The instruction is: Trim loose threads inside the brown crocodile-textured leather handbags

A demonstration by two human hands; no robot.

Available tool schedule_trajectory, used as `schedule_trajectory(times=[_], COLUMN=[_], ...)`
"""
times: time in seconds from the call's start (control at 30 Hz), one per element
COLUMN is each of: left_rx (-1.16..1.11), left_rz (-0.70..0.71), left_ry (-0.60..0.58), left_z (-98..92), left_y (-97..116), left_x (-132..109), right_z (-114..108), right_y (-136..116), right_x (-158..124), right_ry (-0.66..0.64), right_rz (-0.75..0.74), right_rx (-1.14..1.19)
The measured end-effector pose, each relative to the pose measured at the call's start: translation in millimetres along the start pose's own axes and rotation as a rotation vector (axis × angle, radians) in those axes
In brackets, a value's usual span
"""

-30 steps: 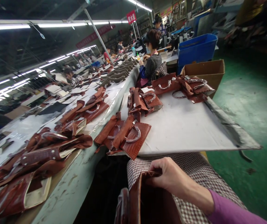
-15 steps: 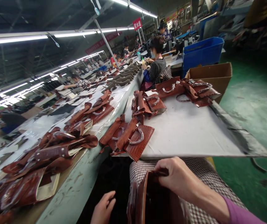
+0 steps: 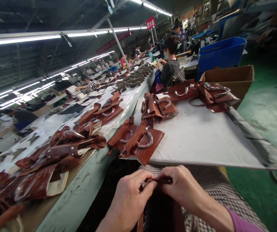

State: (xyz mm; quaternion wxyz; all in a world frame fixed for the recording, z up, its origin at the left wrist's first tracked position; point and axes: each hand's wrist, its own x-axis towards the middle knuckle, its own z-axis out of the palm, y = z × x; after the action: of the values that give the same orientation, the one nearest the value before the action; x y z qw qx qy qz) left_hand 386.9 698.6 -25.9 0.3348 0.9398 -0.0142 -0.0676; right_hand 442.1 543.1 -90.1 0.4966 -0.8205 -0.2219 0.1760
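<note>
1. At the bottom centre of the frame, you have a brown bag (image 3: 162, 209) upright in front of you, its mouth facing up and its lower part cut off by the frame's edge.
2. Its upper edge (image 3: 166, 180) is a thin, dark brown band, slightly glossy where it shows between your fingers. Below that, the inside is so dark that no detail can be made out.
3. Along the bag's left side, near the bottom of the frame, a narrow strip (image 3: 140, 222) of lighter brown catches the light.
4. Your left hand (image 3: 131, 193) is closed in a pinch, thumb and forefinger meeting on the edge.
5. Your right hand (image 3: 180, 185) has its fingers curled tightly over the same edge, just beside the left; your fingertips nearly touch.
6. Behind and to the right of the bag lies brown-and-white checked cloth (image 3: 208, 187).
7. Mid-frame, on a white table (image 3: 206, 138), sit similar reddish-brown bags (image 3: 153, 145) with a crocodile-like grain and handles in clear wrap.
8. At lower left, more glossy brown bags (image 3: 56, 180) crowd the long bench (image 3: 80, 193), some showing cream linings.
</note>
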Motion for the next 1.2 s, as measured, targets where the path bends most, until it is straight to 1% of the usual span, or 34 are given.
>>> schedule_trajectory(times=[0.17,0.3,0.43,0.63,0.83,0.9,1.03,1.2], left_rx=[0.052,0.078,0.057,-0.019,-0.074,-0.057,-0.029,-0.052], left_rz=[0.014,0.020,-0.012,-0.097,-0.173,-0.176,-0.147,-0.136], left_ry=[0.026,0.035,0.045,-0.001,-0.034,-0.026,-0.018,-0.049], left_z=[-4.8,-5.4,-3.9,-4.6,-6.5,-6.9,-6.7,-9.3], left_y=[-5.9,-7.9,-12.9,-13.9,-12.5,-12.8,-14.9,-15.6], left_x=[-5.8,-8.0,-8.8,-8.7,-8.0,-8.8,-11.4,-13.0], right_z=[-0.6,0.6,0.5,-1.3,-4.1,-3.6,0.9,6.9], right_y=[5.6,6.5,6.2,10.2,14.1,14.5,14.6,13.4], right_x=[-4.7,-6.9,-6.4,-5.6,-3.2,-3.6,-6.2,-9.7], right_ry=[-0.069,-0.098,-0.124,-0.175,-0.268,-0.252,-0.168,-0.104], right_rz=[-0.093,-0.104,-0.103,-0.110,-0.102,-0.129,-0.201,-0.297], right_rx=[0.198,0.266,0.306,0.374,0.403,0.352,0.217,0.159])
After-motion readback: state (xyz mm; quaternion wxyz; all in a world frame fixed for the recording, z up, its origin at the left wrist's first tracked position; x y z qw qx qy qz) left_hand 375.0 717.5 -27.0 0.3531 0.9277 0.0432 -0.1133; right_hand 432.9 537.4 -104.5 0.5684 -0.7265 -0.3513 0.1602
